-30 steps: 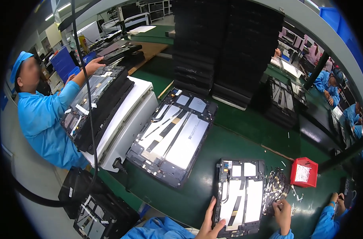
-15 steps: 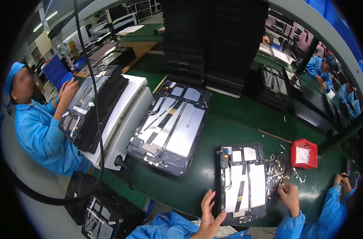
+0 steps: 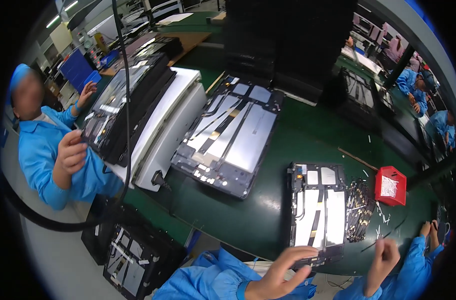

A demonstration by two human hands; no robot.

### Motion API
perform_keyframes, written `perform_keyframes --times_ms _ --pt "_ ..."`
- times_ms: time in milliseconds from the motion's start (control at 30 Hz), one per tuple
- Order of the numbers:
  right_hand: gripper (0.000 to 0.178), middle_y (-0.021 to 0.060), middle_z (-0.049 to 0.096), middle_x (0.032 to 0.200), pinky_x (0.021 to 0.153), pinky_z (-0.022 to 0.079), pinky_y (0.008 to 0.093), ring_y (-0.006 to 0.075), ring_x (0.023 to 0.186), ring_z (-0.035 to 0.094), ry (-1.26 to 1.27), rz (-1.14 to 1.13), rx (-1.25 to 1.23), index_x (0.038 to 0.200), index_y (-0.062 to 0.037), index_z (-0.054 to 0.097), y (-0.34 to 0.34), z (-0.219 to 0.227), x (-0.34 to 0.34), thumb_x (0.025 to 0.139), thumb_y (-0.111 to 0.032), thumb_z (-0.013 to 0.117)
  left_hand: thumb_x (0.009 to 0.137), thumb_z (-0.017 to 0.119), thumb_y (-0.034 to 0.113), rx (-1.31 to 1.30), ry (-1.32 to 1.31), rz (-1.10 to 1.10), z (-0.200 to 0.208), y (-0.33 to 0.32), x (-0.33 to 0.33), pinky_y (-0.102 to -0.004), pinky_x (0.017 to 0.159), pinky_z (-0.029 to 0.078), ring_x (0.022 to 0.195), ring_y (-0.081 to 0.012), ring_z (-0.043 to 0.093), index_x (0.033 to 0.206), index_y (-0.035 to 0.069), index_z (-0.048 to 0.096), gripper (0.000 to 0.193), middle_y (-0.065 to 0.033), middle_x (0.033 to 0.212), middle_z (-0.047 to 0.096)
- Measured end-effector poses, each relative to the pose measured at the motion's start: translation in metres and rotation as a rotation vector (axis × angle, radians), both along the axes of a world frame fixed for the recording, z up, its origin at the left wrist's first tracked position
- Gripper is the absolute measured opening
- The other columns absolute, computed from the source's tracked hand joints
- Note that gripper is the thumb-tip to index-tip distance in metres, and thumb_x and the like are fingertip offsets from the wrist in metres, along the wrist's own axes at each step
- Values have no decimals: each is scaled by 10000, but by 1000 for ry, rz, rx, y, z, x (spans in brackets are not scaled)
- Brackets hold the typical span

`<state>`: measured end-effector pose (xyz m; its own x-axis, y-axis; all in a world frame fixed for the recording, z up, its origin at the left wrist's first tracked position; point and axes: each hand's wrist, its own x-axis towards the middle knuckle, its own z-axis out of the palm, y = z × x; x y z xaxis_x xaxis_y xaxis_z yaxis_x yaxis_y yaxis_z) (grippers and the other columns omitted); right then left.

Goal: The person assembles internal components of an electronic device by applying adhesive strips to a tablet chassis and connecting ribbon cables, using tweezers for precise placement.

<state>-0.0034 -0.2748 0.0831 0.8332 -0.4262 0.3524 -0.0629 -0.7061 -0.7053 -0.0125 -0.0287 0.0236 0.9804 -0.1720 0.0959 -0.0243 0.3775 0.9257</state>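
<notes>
A black tray with an opened tablet back [image 3: 318, 210] lies on the green bench [image 3: 248, 220] right in front of me. My left hand [image 3: 280, 272] hovers at the tray's near edge with fingers spread and nothing in it. My right hand [image 3: 385, 260] is a loose fist to the right of the tray, close to a pile of small dark flex parts [image 3: 360, 210]. I cannot tell whether the fist holds a small part.
A second, larger tray of tablet backs [image 3: 228, 137] lies to the left. A small red box [image 3: 390, 186] sits at the right. A co-worker in blue [image 3: 53, 150] stands by a white machine [image 3: 163, 130]. Stacked black trays [image 3: 283, 45] rise behind. A crate of trays [image 3: 133, 255] stands on the floor.
My view has tilted and shifted. Both my hands have drawn back toward the bench's near edge. The co-worker has lowered both hands from the machine top.
</notes>
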Motion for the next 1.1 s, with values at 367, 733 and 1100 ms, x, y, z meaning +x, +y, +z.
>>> perform_keyframes --times_ms 367,733,1100 --pt "109 26 601 691 538 391 200 66 614 505 41 408 305 791 26 615 81 2 -17 805 -56 686 861 621 89 165 12 -265 31 15 2 -286 620 498 741 -164 643 965 -11 646 147 -97 839 664" --pt "67 59 620 695 563 435 225 104 617 542 320 590 353 821 27 634 102 8 -9 779 8 682 861 605 125 205 166 -314 -7 14 -3 -342 817 416 987 -234 509 1076 9 590 245 -132 1076 527" --pt "127 138 662 747 530 475 251 176 602 630 224 595 324 849 31 672 103 -31 18 727 49 702 886 577 156 412 191 -168 -7 48 4 -356 1042 282 1266 -262 370 1223 40 562 356 -146 1351 394"
